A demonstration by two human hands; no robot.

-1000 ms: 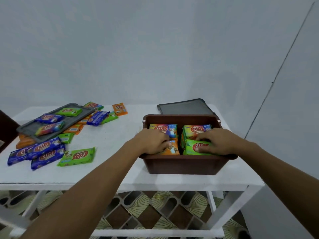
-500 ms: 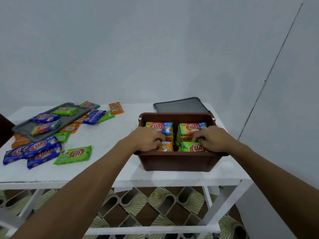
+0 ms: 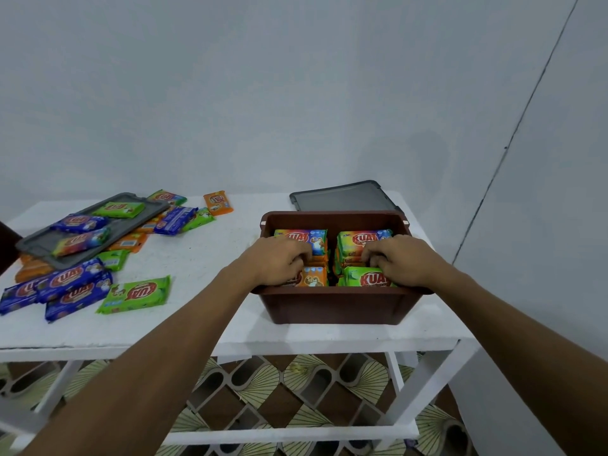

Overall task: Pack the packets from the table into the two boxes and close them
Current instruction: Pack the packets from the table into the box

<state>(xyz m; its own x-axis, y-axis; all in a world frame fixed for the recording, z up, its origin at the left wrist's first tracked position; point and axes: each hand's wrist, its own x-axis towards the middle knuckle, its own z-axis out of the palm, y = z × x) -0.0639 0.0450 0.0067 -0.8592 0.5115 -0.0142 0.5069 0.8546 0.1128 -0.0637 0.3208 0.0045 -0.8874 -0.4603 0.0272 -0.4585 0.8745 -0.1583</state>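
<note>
Both hands are in the brown plastic box (image 3: 335,304), right half of the white table (image 3: 204,255). The left hand (image 3: 278,260) sits on the left stack, fingers curled down between the far multicolour packet (image 3: 312,236) and the near orange packet (image 3: 314,278). The right hand (image 3: 399,260) sits on the right stack, fingers curled in the gap between the far multicolour packet (image 3: 358,240) and the near green packet (image 3: 368,278). The hands are apart, one per stack. Fingertips are buried among packets, so I cannot tell if either actually grips one.

The box is filled close to the rim and has no lid on it. A grey lid (image 3: 342,197) lies flat on the table just behind it.

On the left half of the table, a second grey lid (image 3: 42,240) lies tilted over loose packets, with a green packet (image 3: 119,209), a blue one (image 3: 79,222) and a multicolour one (image 3: 81,241) on top of it. Near-left are three blue packets (image 3: 69,284) overlapping, and a green packet (image 3: 136,293) just right of them. At the far side sit an orange packet (image 3: 217,202), a blue one (image 3: 176,219) and more, partly hidden under the lid.
</note>
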